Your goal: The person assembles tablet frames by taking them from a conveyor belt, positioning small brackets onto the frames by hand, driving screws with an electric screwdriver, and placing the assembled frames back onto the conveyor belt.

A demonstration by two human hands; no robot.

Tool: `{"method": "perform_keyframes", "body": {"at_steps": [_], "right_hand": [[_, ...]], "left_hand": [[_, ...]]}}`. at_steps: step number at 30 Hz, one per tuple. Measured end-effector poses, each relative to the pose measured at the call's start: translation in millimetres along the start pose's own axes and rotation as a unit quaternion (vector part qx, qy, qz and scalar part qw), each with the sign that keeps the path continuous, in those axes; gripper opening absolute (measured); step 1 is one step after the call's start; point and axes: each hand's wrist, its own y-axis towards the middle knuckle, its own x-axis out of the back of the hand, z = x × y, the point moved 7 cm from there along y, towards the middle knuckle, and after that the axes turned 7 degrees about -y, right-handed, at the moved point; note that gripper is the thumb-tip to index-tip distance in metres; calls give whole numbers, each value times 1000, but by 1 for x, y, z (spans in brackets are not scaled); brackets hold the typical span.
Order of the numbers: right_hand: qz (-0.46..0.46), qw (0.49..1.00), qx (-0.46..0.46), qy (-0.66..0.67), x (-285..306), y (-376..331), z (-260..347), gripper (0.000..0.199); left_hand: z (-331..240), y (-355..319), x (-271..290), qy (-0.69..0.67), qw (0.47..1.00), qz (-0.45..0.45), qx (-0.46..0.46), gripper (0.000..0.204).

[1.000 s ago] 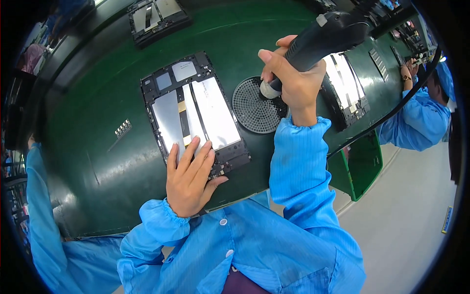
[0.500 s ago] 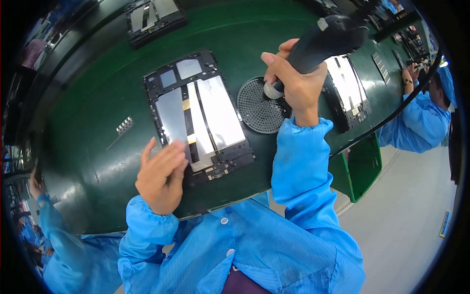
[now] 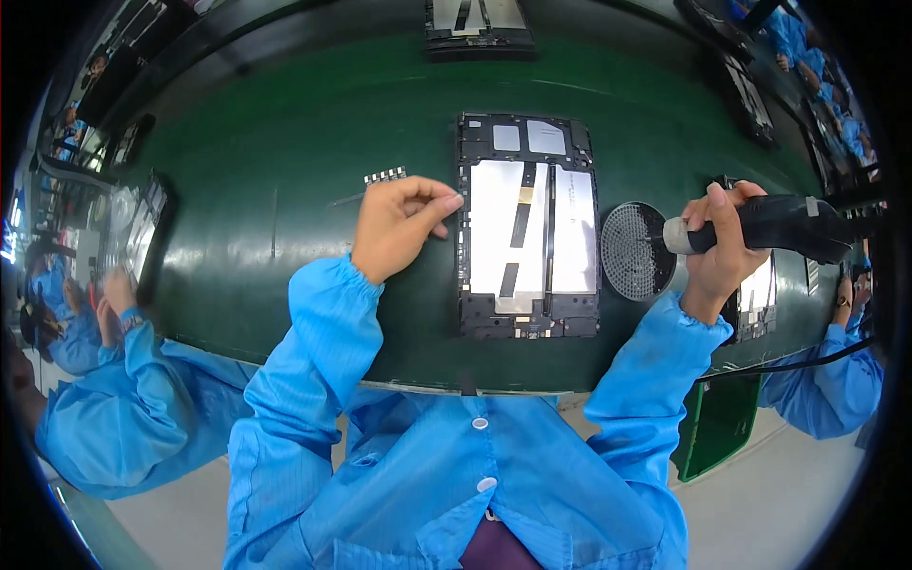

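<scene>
1. Opened flat tablet chassis with black frame and two silver panels [image 3: 528,226] lies face-up on the dark green table [image 3: 285,142], in front of the person, mid-picture.
2. Left hand [image 3: 399,223]: fingers curled together, fingertips [image 3: 454,201] pinched right at the left edge of the chassis, upper part. Cannot tell whether anything small sits in the pinch.
3. Right hand [image 3: 719,249]: wrapped tight round a black electric screwdriver with a grey front collar [image 3: 774,226], held roughly level, tip end pointing left toward the round dish.
4. Round black mesh dish [image 3: 636,252] sits on the table just beside the right edge of the chassis, between it and the right hand; the screwdriver's front end is over its right rim.
5. Black cable [image 3: 788,363] runs off along the table edge, lower right.
6. Small grey comb-like part strip [image 3: 385,176] lies on the table just up-left of the left hand, not touched.
7. Both forearms in bright blue sleeves with elastic cuffs.
8. Another opened tablet chassis [image 3: 478,21] at the far table edge, top centre.
9. Co-workers in blue coats: one at far left [image 3: 104,399], one at far right [image 3: 836,380], hands apart from this person's.
</scene>
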Motion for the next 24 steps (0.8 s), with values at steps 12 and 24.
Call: {"method": "perform_keyframes", "body": {"at_steps": [12, 24], "right_hand": [[113, 992, -5, 51, -93, -13, 21, 30], [260, 965, -16, 33, -198, -31, -12, 23]], "left_hand": [[-11, 29, -1, 116, 989, -10, -89, 12], [-9, 48, -2, 132, 984, 109, 43, 18]]}}
